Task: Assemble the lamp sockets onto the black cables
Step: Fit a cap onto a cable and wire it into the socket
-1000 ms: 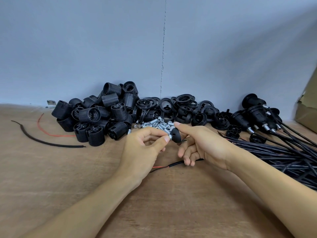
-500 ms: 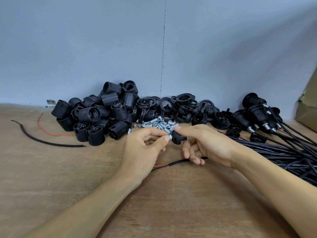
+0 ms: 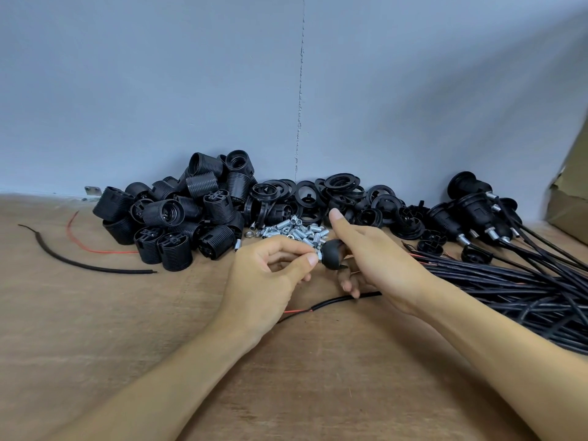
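My right hand (image 3: 378, 259) holds a small black domed socket cap (image 3: 332, 256) over the middle of the bench, its index finger raised and straight. My left hand (image 3: 270, 272) pinches a small silver threaded fitting (image 3: 319, 255) against the cap's tip. Below my hands lies a black cable (image 3: 334, 302) with red and black wire ends bared, passing under my right fingers. Black threaded socket bodies (image 3: 178, 224) are piled at the back left. A pile of silver fittings (image 3: 292, 230) sits just behind my hands.
Black rings and caps (image 3: 343, 198) lie along the wall. Several finished sockets on cables (image 3: 477, 214) and a thick bundle of black cables (image 3: 525, 288) fill the right. A loose black cable scrap (image 3: 79, 265) and red wire (image 3: 86, 243) lie left. Cardboard (image 3: 569, 205) stands far right.
My right hand has turned the cap and lifted its index finger straight up. My left hand has stayed pinched at the cap's tip.
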### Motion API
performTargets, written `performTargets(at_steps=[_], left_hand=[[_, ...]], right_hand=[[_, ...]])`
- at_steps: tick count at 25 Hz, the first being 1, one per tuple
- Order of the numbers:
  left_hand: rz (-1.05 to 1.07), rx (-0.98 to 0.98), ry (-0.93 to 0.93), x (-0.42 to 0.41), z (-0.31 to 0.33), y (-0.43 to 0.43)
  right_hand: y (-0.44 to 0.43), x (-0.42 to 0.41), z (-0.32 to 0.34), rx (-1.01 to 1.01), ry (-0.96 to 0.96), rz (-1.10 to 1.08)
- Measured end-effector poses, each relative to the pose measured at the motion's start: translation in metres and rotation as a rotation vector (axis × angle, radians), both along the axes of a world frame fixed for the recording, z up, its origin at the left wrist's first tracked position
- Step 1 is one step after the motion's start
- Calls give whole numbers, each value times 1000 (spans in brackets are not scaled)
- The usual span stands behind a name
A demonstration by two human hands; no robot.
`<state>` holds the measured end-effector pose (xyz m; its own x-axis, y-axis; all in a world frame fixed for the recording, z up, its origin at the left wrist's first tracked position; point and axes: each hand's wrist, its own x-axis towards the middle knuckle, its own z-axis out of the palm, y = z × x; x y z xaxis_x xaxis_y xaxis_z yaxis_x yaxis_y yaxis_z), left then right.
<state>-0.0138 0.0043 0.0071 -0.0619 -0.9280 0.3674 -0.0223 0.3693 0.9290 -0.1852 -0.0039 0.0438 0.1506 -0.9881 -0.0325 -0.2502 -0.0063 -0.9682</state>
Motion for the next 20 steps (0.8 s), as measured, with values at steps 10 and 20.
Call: performTargets(at_steps=[10,20], left_hand=[[93,100,62,1,1,-3],[12,100,79,1,1,-2]], right_hand=[[-1,-19,6,79,-52,254],[-5,-25,6,-24,122,144]])
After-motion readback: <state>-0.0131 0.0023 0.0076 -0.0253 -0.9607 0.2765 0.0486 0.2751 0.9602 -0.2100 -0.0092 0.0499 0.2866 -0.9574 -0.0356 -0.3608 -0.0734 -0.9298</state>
